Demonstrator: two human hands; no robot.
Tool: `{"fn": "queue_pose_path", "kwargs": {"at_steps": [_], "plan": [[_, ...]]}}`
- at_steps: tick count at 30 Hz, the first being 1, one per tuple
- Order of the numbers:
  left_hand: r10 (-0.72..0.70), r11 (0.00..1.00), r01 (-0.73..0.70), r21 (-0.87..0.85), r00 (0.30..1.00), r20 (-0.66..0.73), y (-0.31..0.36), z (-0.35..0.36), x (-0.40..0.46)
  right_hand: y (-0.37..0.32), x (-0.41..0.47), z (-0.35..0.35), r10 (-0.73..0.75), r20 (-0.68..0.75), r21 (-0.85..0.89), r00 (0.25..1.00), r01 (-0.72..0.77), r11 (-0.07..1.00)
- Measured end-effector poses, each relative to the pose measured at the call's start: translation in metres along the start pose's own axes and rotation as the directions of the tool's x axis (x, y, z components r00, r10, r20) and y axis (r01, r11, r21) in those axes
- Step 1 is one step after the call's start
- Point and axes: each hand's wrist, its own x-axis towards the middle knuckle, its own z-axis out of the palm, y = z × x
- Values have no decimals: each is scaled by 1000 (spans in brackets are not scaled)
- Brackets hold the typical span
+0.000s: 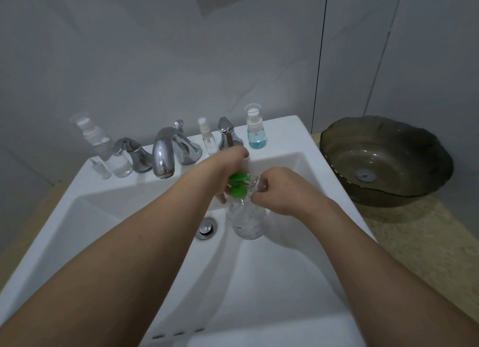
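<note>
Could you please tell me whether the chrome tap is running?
Off: no water falls from the curved chrome tap into the white ceramic sink.

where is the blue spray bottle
In the head view the blue bottle stands on the sink's back rim, right of the right tap handle, just beyond the left hand.

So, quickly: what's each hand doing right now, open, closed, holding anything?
Left hand: closed round the top of the clear bottle, at the green piece.
Right hand: closed, pinching a small clear thing beside it; what, cannot be told.
</note>
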Motion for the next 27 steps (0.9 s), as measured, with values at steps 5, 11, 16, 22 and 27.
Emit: {"fn": "queue_pose_path", "kwargs": {"at_steps": [5, 11, 16, 22, 27], "plan": [[-18, 994, 19, 109, 1000, -11, -9, 2, 4, -1, 0, 0, -3, 5, -6, 1000, 3, 1000], [68, 987, -43, 155, 985, -157, -10, 18, 6, 3, 1, 2, -1, 28, -109, 1000, 4, 994], [60, 988, -34, 153, 984, -168, -11, 18, 12, 3, 1, 2, 9, 28, -128, 1000, -5, 992], [33, 992, -12, 127, 986, -164, -12, 18, 14, 3, 1, 1, -7, 24, -128, 1000, 11, 992], [-40, 992, 46, 114, 998, -51, -11, 9, 10, 1, 0, -1, -37, 2, -94, 999, 37, 995]]}}
